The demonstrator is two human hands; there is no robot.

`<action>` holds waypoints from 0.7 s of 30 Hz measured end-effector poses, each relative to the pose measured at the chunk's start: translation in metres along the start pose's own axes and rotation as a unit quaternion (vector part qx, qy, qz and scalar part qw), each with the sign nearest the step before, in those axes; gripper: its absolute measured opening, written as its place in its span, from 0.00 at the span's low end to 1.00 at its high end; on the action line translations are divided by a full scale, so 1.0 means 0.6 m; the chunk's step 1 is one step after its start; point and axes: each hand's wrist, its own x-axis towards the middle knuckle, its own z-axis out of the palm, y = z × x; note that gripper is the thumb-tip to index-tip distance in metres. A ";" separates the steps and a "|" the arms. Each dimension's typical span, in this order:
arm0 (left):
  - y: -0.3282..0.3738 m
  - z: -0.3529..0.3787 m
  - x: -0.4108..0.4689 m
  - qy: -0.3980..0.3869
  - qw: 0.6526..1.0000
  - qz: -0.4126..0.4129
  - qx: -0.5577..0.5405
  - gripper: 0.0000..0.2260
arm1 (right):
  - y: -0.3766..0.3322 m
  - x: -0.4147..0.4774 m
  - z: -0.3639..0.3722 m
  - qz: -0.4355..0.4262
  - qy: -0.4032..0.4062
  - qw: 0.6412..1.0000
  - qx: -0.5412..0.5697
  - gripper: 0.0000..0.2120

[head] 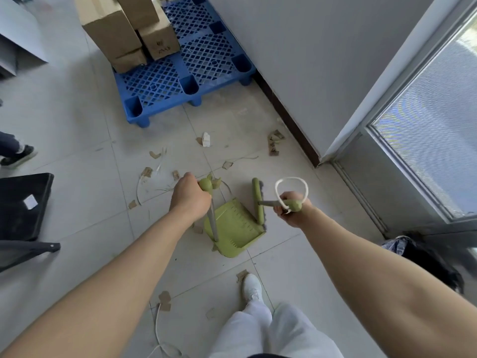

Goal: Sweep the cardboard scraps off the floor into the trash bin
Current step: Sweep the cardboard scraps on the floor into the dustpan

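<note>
My left hand (189, 196) grips the green top of the dustpan handle (208, 184). Its grey pole runs down to the green dustpan (236, 228), which stands on the tiled floor in front of me. My right hand (293, 208) grips the green broom handle (294, 204), which has a white cord loop at its end. The green broom head (258, 200) lies just right of the dustpan's open side. Several cardboard scraps (274, 144) lie scattered on the tiles ahead, with more scraps (164, 299) near my feet. The black trash bin (24, 205) sits at the left edge.
A blue plastic pallet (185, 78) with stacked cardboard boxes (116, 29) stands ahead by the wall. A glass door (426, 130) is at the right, with a dark bag (433, 257) below it. Another person's shoe (18, 156) shows at the left. My white shoe (251, 286) is below the dustpan.
</note>
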 end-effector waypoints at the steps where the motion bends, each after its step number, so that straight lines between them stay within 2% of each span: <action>1: 0.004 0.000 0.003 -0.004 1.000 0.003 -0.002 0.09 | -0.006 0.003 -0.005 -0.002 0.008 1.000 0.011 0.12; 7: 0.068 0.022 0.012 -0.017 1.000 0.021 0.002 0.12 | -0.029 -0.004 -0.044 -0.024 0.057 0.997 0.041 0.06; 17: 0.203 0.084 0.040 -0.025 0.998 0.042 0.036 0.13 | -0.130 0.040 -0.235 -0.068 0.129 0.989 0.026 0.10; 19: 0.225 0.093 0.051 -0.028 0.998 0.043 0.039 0.12 | -0.165 0.044 -0.258 -0.075 0.121 0.988 0.062 0.12; 21: 0.245 0.099 0.062 -0.026 0.998 0.037 0.036 0.11 | -0.200 0.061 -0.275 -0.066 0.134 0.981 0.122 0.08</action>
